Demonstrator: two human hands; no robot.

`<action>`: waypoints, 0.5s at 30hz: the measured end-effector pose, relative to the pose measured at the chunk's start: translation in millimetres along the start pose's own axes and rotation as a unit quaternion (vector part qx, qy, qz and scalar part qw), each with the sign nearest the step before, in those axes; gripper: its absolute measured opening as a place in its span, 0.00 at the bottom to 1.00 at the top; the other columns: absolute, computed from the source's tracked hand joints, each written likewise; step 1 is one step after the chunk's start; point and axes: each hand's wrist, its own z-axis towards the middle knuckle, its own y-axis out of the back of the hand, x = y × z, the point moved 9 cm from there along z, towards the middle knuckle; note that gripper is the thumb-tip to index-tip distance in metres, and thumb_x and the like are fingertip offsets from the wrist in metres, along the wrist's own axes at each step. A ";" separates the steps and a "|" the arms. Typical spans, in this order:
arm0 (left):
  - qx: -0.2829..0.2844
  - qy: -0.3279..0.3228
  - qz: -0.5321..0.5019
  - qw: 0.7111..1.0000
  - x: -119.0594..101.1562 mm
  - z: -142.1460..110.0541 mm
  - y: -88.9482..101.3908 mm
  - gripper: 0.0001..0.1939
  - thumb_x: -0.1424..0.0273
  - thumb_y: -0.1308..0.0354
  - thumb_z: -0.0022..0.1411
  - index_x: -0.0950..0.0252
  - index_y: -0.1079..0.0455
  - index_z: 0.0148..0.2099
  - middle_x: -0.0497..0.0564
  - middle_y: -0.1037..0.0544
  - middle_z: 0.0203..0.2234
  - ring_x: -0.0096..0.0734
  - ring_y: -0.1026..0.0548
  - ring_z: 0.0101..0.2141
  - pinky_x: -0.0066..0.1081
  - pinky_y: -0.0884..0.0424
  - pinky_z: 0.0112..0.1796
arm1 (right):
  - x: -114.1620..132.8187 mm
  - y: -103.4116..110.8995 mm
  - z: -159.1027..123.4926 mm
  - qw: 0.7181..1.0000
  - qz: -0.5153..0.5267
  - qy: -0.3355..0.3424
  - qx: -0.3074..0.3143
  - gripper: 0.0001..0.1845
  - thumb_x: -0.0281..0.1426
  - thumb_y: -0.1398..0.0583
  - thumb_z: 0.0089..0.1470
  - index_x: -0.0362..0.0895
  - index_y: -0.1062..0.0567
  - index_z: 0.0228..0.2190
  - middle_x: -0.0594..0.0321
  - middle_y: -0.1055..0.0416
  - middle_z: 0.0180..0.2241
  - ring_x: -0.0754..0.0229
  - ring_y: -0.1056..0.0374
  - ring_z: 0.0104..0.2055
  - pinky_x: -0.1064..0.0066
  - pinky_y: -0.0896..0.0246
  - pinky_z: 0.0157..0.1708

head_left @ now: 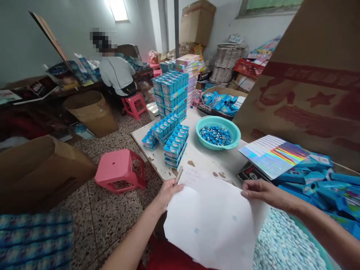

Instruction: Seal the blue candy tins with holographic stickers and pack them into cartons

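A large white sheet of paper (213, 217) is stretched between my two hands over the table's near edge. My left hand (169, 193) pinches its left edge, and a slim pen-like stick (179, 175) pokes up from the same fingers. On the upper right edge, my right hand (257, 191) grips the paper between thumb and fingers. Faint handwriting and two small bluish spots show on the sheet. Beside its lower right lies a basin (306, 230) full of small pale blue and white pieces, partly covered by the paper.
Blue boxes (171, 90) rise in stacks on the white table (206, 161). A turquoise bowl (236, 138) holds shiny blue discs. Blue packets (312, 183) and a holographic sheet (272, 155) lie right. A pink stool (114, 167) stands left; a person (116, 73) sits further back.
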 end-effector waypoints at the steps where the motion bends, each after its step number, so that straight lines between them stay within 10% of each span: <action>1: -0.011 0.007 -0.005 1.000 2.8 0.3 12.2 0.24 0.62 0.29 0.36 0.72 0.27 0.36 0.52 0.23 0.22 0.28 0.28 0.21 0.26 0.34 0.23 | 5.4 -1.9 13.3 1.000 -0.014 0.004 -0.018 0.26 0.54 0.38 0.43 0.44 0.33 0.23 0.65 0.35 0.23 0.62 0.40 0.26 0.73 0.48 0.25; 15: -0.214 0.042 -0.035 0.975 59.2 -8.5 139.0 0.16 0.66 0.34 0.37 0.70 0.28 0.30 0.49 0.25 0.18 0.25 0.31 0.17 0.23 0.40 0.17 | 30.2 -59.0 172.7 0.968 -0.247 0.037 -0.022 0.14 0.42 0.44 0.46 0.44 0.27 0.24 0.63 0.30 0.24 0.58 0.37 0.29 0.70 0.45 0.28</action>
